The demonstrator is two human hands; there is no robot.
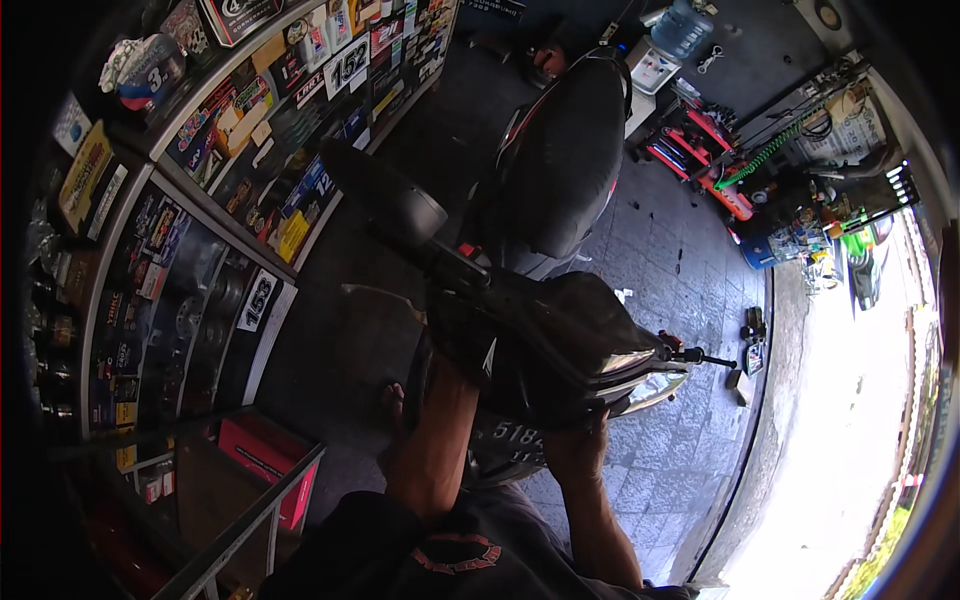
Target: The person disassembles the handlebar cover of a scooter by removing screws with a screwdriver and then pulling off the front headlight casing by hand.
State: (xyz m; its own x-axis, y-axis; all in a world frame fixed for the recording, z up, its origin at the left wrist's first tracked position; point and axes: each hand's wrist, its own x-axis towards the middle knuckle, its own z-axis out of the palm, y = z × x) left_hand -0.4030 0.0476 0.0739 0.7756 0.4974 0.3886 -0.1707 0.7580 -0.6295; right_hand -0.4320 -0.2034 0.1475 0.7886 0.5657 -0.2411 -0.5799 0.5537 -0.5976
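A black scooter stands before me, its long seat [555,150] pointing away, with a dark mirror [405,205] on the left of the handlebar and a red switch [470,250] near it. My left hand [445,355] reaches up into the left underside of the front handlebar cowl [575,325]; its fingers are hidden behind the dark plastic. My right hand [585,445] grips the lower right edge of that cowl, just right of a number plate [510,438]. A lever [715,357] sticks out at the cowl's right end.
Stocked shelves [150,160] line the left side, with a red box [260,465] in a metal frame below. A red tool cart [700,155], a water dispenser [665,60] and a blue bin [760,250] stand at the back right. A bright doorway [840,420] opens at the right.
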